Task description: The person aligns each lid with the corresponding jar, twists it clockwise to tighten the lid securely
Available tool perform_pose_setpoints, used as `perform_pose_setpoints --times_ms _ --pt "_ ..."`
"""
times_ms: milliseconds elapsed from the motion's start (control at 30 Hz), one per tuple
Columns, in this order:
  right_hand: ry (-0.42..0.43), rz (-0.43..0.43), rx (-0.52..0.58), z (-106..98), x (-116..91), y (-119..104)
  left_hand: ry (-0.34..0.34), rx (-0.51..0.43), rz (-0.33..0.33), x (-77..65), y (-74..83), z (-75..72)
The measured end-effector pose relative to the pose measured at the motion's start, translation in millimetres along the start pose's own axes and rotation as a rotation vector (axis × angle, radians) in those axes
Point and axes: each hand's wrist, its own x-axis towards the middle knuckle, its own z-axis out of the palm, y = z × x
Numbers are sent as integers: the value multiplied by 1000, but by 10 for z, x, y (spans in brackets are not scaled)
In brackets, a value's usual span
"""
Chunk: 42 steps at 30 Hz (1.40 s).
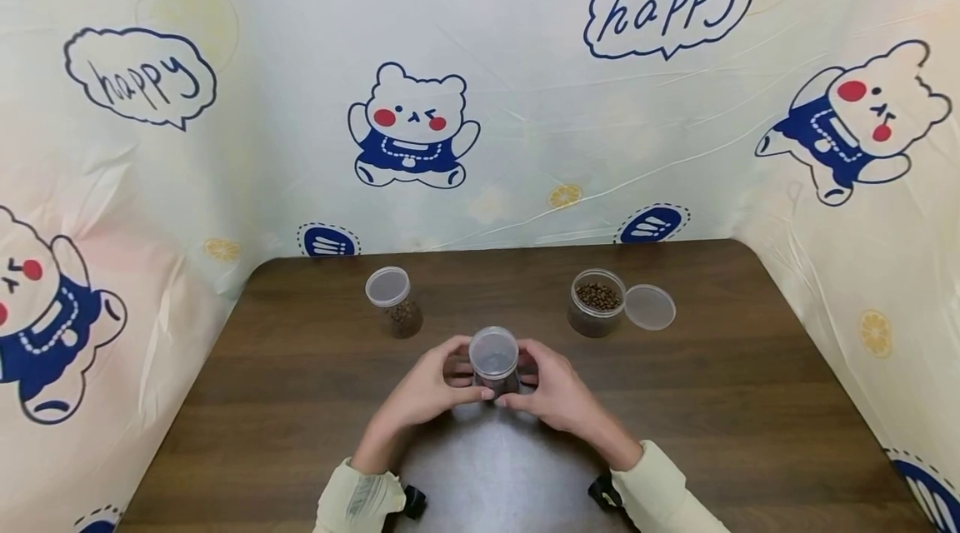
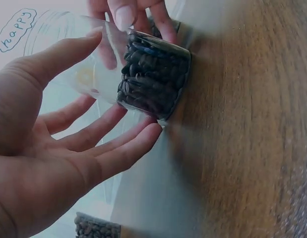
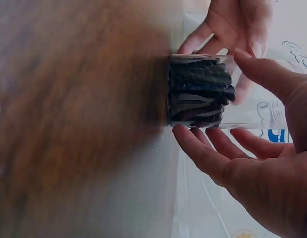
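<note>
A clear plastic jar (image 1: pixel 495 354), partly filled with dark elongated seeds (image 2: pixel 152 74), stands between the two hands in the middle of the table. The left hand (image 1: pixel 429 383) grips it from the left, thumb on the near side and fingers round the far side. From the right, the right hand (image 1: pixel 553 387) holds the same jar in a mirrored way. In the head view a translucent lid covers the jar's top. The right wrist view shows the seeds (image 3: pixel 200 89) filling its lower part, close over the tabletop.
At the back left stands a lidded jar (image 1: pixel 403 316) of brown beans or pellets. An uncovered jar (image 1: pixel 594 323) with similar brown contents is at the back right, a round clear lid (image 1: pixel 651 307) lying beside it. A printed curtain (image 1: pixel 517 150) borders the wooden table (image 1: pixel 712 400).
</note>
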Motion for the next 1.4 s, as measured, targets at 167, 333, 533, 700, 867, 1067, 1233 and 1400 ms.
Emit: perform_pose_setpoints --times_ms 167,333,533,700,867,1067,1233,1400 --pt "9 -13 35 1 6 6 7 7 5 -1 13 10" --pt "28 -31 42 -24 11 5 10 -18 31 16 18 17" --pt "71 -40 36 -52 55 -1 51 -45 76 52 35 32" --pt "100 -43 42 -66 112 9 108 -70 100 91 45 58" --pt "132 -34 30 -82 178 8 175 -89 95 149 53 80" --pt "173 -17 45 -118 284 23 231 -92 92 269 70 99" --pt "200 6 48 -168 364 43 267 -78 95 397 106 119" --pt "234 -2 33 -207 454 81 299 -78 121 523 115 137"
